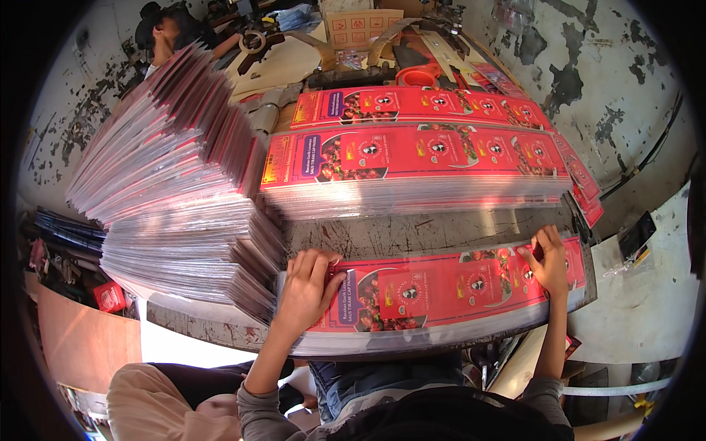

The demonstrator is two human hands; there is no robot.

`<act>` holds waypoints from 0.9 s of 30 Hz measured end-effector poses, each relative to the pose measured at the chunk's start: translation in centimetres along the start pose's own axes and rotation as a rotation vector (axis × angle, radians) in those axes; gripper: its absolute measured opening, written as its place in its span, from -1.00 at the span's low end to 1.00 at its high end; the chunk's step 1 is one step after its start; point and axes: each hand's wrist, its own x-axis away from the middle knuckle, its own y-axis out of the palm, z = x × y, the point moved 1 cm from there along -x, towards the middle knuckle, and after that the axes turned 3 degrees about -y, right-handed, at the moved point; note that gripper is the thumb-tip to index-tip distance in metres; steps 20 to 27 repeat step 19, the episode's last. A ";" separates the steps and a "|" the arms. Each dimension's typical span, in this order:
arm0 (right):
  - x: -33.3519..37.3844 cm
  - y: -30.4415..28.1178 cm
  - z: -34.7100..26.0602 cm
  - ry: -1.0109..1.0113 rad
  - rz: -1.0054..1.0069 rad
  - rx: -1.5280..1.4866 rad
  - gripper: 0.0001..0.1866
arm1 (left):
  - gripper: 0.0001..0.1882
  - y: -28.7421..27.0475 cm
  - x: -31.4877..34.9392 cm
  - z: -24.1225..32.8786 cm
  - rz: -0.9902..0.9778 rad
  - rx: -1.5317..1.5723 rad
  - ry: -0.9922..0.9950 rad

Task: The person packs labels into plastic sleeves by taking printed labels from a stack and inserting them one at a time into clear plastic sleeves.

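A long red printed sheet (448, 290) with food pictures lies on top of a low stack at the table's near edge, with a clear plastic layer showing along its front. My left hand (307, 285) is closed at the far edge of its left end, fingers curled and thumb lying on the sheet. Near the right end, my right hand (546, 262) pinches the same far edge between thumb and fingers. Just beyond stands a thicker stack of matching red sheets (412, 158), its many layered edges facing me. Behind that lies another row of red sheets (353, 106).
Fanned piles of clear-edged sheets (176, 158) rise high at the left of the dark scratched table (412, 233). Red round rings (417, 76) and a tape roll (252, 42) lie at the back. Another person (168, 33) is at the far left; a peeling wall (588, 66) stands right.
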 end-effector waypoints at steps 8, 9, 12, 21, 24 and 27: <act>-0.1 0.1 0.0 0.009 0.006 -0.007 -0.62 | -0.68 -0.2 -0.1 0.2 0.000 0.007 0.009; -0.1 0.2 -0.1 0.014 0.005 -0.014 -0.62 | -0.68 -0.2 0.0 0.1 -0.001 0.010 0.005; 0.0 0.1 0.1 0.007 0.011 -0.006 -0.62 | -0.68 -0.1 -0.1 0.2 -0.001 0.015 0.008; -0.1 0.0 -0.2 0.006 0.010 -0.001 -0.63 | -0.67 -0.2 -0.1 0.2 -0.003 0.018 0.007; -0.1 0.0 -0.2 0.006 0.010 -0.001 -0.63 | -0.67 -0.2 -0.1 0.2 -0.003 0.018 0.007; -0.1 0.0 -0.2 0.006 0.010 -0.001 -0.63 | -0.67 -0.2 -0.1 0.2 -0.003 0.018 0.007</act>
